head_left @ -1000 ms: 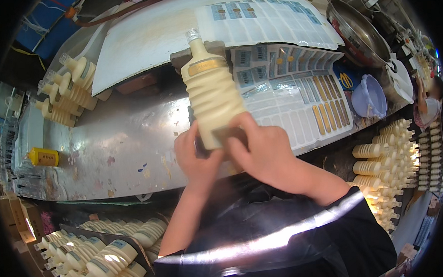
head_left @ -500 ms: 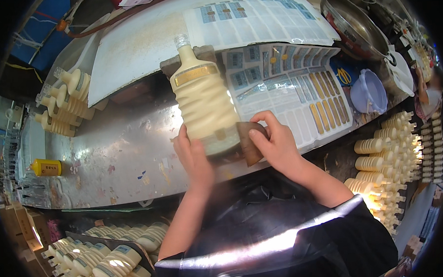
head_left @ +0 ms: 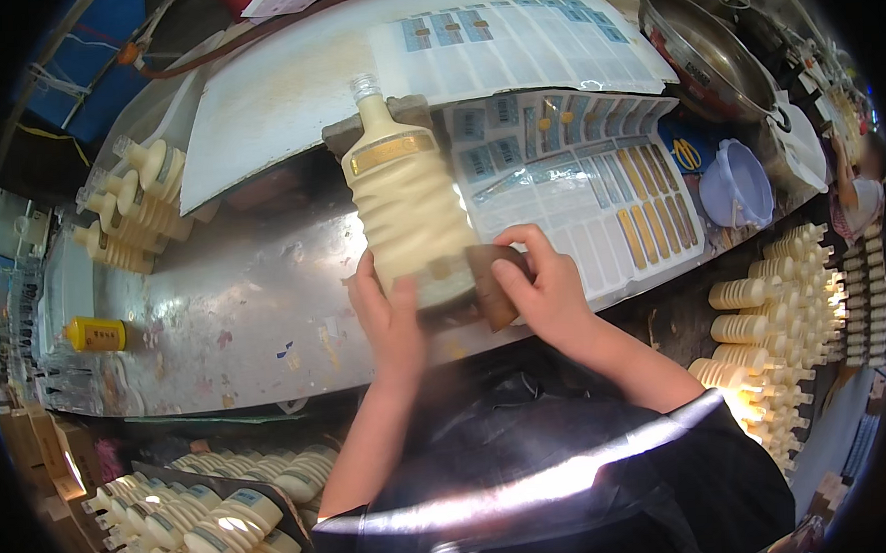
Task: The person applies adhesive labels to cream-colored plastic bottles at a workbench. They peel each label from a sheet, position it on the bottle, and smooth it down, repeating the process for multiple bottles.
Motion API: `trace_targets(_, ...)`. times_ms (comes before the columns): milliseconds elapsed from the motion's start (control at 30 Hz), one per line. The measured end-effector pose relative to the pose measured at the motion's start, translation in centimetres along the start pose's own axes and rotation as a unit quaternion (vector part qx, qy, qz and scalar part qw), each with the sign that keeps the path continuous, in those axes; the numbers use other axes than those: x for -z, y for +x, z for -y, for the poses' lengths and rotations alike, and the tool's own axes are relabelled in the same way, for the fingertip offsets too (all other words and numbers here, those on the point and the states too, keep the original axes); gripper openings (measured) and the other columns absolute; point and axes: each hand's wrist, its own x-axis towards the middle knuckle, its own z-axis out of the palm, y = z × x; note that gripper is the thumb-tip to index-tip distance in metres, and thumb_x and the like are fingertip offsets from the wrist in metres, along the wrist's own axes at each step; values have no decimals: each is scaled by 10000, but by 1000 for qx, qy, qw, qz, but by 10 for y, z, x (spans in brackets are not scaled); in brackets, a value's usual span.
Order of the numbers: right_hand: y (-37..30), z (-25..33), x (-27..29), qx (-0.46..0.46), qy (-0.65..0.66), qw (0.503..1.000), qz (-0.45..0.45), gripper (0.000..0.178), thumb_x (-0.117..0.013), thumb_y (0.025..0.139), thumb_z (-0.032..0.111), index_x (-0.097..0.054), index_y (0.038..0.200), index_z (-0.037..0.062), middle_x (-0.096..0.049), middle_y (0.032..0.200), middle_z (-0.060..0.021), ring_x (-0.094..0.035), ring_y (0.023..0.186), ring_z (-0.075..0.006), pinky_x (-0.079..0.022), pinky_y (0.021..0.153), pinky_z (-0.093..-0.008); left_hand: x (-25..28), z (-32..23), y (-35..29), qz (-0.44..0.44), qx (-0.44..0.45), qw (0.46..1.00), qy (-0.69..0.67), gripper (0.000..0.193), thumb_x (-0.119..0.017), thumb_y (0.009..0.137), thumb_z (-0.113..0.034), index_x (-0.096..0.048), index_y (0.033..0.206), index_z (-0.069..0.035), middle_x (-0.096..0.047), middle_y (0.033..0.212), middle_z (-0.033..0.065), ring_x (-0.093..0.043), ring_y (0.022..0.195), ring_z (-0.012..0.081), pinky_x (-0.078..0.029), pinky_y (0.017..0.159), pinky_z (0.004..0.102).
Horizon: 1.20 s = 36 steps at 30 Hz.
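Note:
A cream-coloured ribbed bottle (head_left: 409,203) with a clear neck lies on a dark block (head_left: 417,116), its neck pointing away from me. Across its shoulder runs a gold label (head_left: 392,152), and a pale band (head_left: 428,284) wraps the part near its base. My left hand (head_left: 387,314) grips the base from the left, fingers down the side and thumb on top. Between thumb and fingers, my right hand (head_left: 543,281) pinches a flat brown piece (head_left: 492,286) against the right side of the base. What the brown piece is made of I cannot tell.
Label sheets (head_left: 579,189) lie right of the bottle, near a light purple basket (head_left: 736,183) and a large pan (head_left: 707,47). A yellow bottle (head_left: 95,334) lies at the left. Similar cream bottles stand in groups at the left (head_left: 139,202), lower left (head_left: 216,524) and right (head_left: 755,310).
My right hand and the brown piece have shifted slightly left, over the edge of the bottle's base. My left hand keeps its grip there, and the bottle has hardly moved.

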Motion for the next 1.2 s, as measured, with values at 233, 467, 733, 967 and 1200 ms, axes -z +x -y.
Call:
trace_targets(233,9,-17,-8,76,103,983,-130,251,-674,979,164,-601,1197,62,-726,871,-146,-706,750,-279,-524,668,-368,2,11,1,-12,50,977,-208,512,-504,1085,-249,-404,1512,15,-508,1423,139,-481,1329,226,-347,1164,371)
trace_targets(467,-16,34,-12,457,-102,882,-55,288,-711,779,56,-713,1066,45,-734,986,-106,-716,868,-268,-537,761,-406,10,12,2,0,66,973,-220,407,-599,1063,-187,-504,1420,-16,-589,1290,72,-542,1179,145,-417,1072,316)
trace_targets(733,-16,56,-21,514,-225,828,-9,405,-702,745,110,-727,1141,30,-725,1098,-82,-708,907,-205,-473,726,-361,14,11,4,-13,89,960,-264,360,-635,1041,-195,-601,1338,6,-650,1259,107,-595,1157,170,-477,1014,328)
trace_targets(967,-9,82,-45,500,-309,809,-5,266,-661,700,100,-705,948,15,-626,903,-79,-613,851,-232,-441,720,-354,21,12,5,-5,158,922,-353,321,-494,1084,-129,-624,1335,22,-681,1242,111,-626,1121,169,-495,1010,320)
trace_targets(1200,-15,78,-69,470,-287,833,59,175,-653,752,94,-672,925,74,-617,777,-64,-633,727,-261,-477,647,-387,33,30,9,52,136,923,-356,420,-449,1099,-240,-614,1378,28,-667,1292,111,-598,1185,193,-463,1050,344)
